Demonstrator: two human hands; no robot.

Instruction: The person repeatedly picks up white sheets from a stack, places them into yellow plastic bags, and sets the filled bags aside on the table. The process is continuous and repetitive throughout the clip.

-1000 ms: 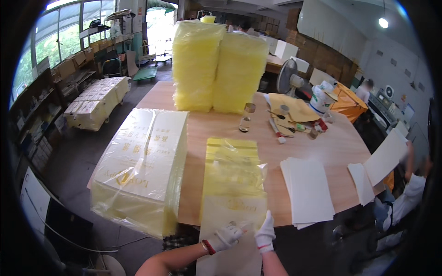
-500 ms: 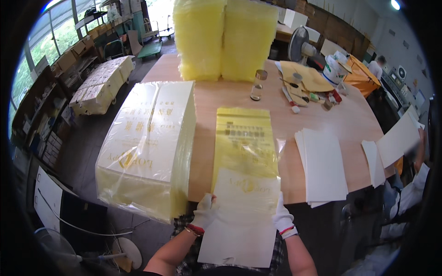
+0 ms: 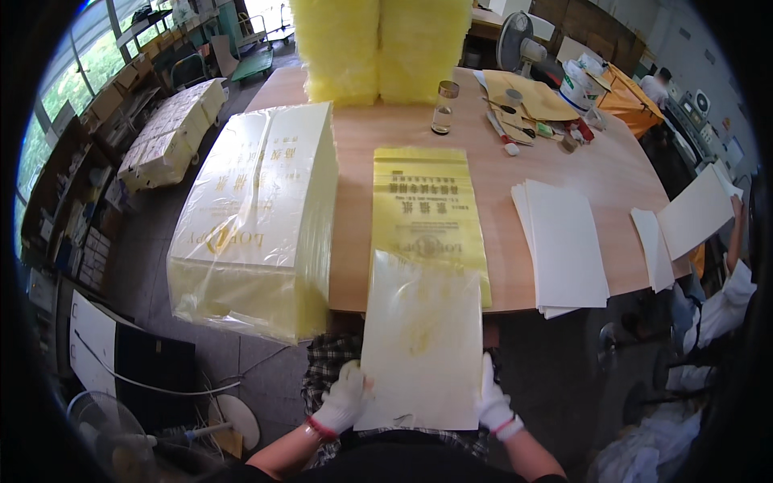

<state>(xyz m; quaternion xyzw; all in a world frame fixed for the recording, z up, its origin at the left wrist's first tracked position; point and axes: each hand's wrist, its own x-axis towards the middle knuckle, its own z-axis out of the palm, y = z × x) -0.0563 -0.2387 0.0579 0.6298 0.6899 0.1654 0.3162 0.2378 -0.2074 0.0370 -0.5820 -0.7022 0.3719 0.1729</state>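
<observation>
A white paper sheet or thin stack, with clear film bearing faint gold print over its upper part, lies tilted between my hands above my lap. My white-gloved left hand is closed at its left edge, fingers curled. Along the right edge is my gloved right hand, fingers pointing up and gripping the side; its thumb is hidden. Under the sheet's far end, a yellow printed plastic bag lies flat on the table. To the left rests a tall pile of film-wrapped white packs with gold print.
On the table stand big yellow bag stacks, a glass jar, white paper sheets, and brown envelopes with small tools. A person's arm holds white sheets at the far right. A fan stands behind.
Both hands have drawn the white paper toward me, off the table edge. The film's print sits lower over it, and more of the yellow bag shows. The view has shifted too.
</observation>
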